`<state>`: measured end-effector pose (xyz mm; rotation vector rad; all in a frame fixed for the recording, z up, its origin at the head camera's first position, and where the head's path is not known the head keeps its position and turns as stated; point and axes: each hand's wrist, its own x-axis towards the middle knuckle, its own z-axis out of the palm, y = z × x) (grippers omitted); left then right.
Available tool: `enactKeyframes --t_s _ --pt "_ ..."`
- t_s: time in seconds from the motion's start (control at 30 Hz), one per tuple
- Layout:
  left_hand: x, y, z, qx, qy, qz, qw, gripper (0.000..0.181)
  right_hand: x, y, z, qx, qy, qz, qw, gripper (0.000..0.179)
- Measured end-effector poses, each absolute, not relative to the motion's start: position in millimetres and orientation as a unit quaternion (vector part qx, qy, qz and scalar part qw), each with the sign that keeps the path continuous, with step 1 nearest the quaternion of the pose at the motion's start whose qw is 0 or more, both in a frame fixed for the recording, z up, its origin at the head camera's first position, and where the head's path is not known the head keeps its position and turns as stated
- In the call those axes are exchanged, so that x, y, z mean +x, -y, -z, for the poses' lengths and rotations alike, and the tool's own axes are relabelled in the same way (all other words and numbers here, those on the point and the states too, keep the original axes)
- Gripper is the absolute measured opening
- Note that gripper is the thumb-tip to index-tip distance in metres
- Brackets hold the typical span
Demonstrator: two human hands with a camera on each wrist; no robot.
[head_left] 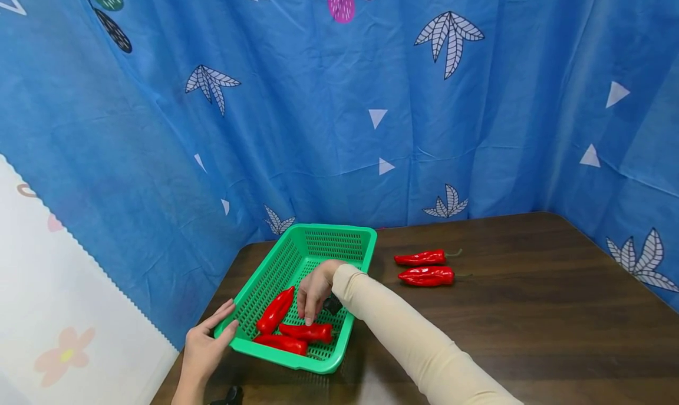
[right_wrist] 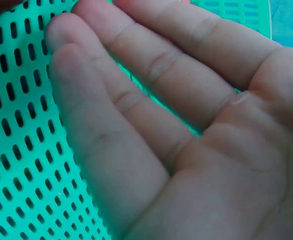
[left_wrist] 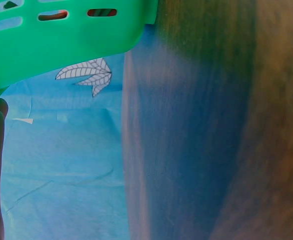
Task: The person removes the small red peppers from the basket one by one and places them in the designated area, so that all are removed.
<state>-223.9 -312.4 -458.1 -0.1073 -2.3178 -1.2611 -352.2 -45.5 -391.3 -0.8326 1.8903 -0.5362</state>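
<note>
A green plastic basket (head_left: 286,361) with slotted walls stands on the table. My left hand (head_left: 204,341) grips its near left corner, thumb on the inner side of the rim and fingers outside. Inside the basket lie three glossy red peppers: one slanted (head_left: 276,310), one by the front wall (head_left: 283,343) and one (head_left: 319,333) just under my right hand (head_left: 315,288). That hand reaches down over the right side, fingertips right at this pepper. In the right wrist view its fingers (right_wrist: 156,65) are fairly straight, with nothing in the palm.
Two more red peppers, a farther one (head_left: 424,257) and a nearer one (head_left: 427,276), lie side by side on the brown wooden table (head_left: 520,310), right of the basket. Behind the table hangs a blue patterned curtain (head_left: 329,128). A pale flowered cloth (head_left: 69,310) is at the left.
</note>
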Motion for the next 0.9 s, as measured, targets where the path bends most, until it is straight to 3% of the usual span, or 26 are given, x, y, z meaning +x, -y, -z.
enactKeyframes --t_s 0.27,0.63,0.9 --pt "-225.0 312.9 457.7 -0.038 0.853 0.455 0.252 0.038 -351.6 45.1 393.2 -0.365 -0.787 0.156 0.473 0.046" --pt "-222.8 312.5 457.6 -0.033 0.853 0.461 0.244 0.035 -348.7 45.2 396.5 -0.371 -0.791 0.12 0.471 0.01" --pt "-223.9 313.1 457.9 -0.036 0.852 0.46 0.248 0.037 -346.6 42.3 396.3 -0.364 -0.8 0.114 0.463 0.008"
